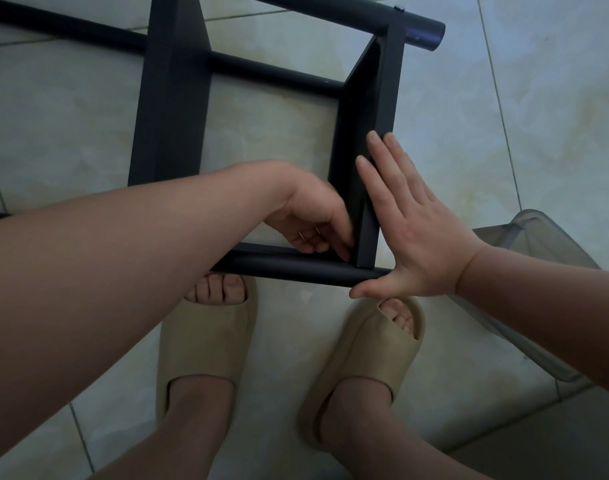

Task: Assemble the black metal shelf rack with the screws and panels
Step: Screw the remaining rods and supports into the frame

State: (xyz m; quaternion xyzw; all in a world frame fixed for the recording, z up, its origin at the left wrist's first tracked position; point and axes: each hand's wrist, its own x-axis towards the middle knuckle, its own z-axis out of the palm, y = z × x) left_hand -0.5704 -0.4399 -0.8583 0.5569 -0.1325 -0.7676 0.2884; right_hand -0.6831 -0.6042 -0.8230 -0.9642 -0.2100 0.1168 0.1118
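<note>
Pale tiled floor (503, 133), the black rack (171, 109) lying on it at your feet. Your right hand (410, 230) presses flat, fingers straight, on the end panel (361, 133) from outside — your left hand (313, 220) curls into its inner corner; grip unclear.

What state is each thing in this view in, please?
rack: lying on the tiled floor, panels joined to tubes.
side panel: standing on edge, its end meeting the near tube.
left hand: fingers curled at the panel's inner corner; any hold is hidden.
right hand: flat, straight fingers pressing the panel's outer face.
plastic bin: on the floor, contents unclear.
slippers: worn on both feet.
</note>
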